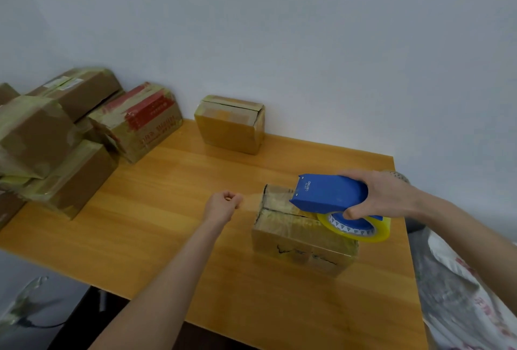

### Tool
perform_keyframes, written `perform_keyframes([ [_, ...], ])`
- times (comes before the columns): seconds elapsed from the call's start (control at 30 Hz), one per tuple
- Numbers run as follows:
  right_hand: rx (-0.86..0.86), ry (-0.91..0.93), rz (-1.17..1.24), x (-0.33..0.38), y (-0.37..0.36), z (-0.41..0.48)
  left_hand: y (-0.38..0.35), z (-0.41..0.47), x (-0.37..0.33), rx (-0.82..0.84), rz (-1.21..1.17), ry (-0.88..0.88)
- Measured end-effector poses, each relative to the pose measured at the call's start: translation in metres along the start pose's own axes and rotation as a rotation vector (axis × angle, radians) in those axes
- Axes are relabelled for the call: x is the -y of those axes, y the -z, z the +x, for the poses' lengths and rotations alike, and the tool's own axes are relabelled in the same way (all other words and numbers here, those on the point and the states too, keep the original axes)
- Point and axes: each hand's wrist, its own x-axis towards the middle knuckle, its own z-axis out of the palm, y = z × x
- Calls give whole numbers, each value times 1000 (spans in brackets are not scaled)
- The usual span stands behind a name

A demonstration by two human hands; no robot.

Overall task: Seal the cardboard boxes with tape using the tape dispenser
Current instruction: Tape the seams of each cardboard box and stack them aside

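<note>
your right hand (383,195) grips the blue tape dispenser (330,194) from above, fingers curled round its body. the dispenser's nose is over the top of the small cardboard box (302,235), and the tape roll (355,228) overhangs the box's right edge. box sits on the wooden table (167,223), toward the right side, its top glossy with tape. your left hand (225,204) is clenched just left of the box; can't tell if it pinches a tape end. second box (230,124) stands at the wall. pile of taped boxes (56,137) at far left.
</note>
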Motion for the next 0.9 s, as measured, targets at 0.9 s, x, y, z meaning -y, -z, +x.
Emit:
perform_keyframes([
  [0.9,-44,-60,-164,9,-5,-1,-47,-54,-4,187,1119,-920],
])
